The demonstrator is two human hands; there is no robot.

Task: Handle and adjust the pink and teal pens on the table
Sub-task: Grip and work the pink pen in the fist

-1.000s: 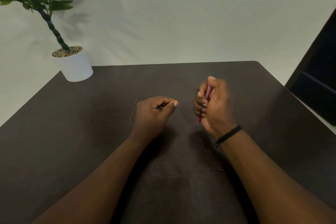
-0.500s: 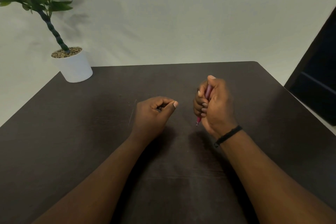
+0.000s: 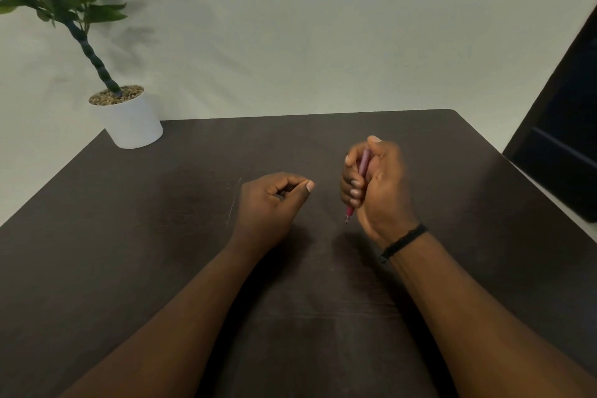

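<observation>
Pink pen [image 3: 364, 168]: gripped upright in the right hand [image 3: 381, 191], fingers wrapped around it, tip down above the table [image 3: 161, 236]; slight blur, otherwise unchanged since earlier. Left hand [image 3: 268, 203]: loosely curled, contents undeterminable. Teal pen: not seen. Adjustment is judged ongoing.

Home desk [image 3: 161, 236], potted plant [image 3: 126, 116]

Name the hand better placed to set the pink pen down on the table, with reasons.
Right. The right hand is already closed around the pink pen, tip pointing down near the table. The left hand rests curled, apart from the pen.
</observation>
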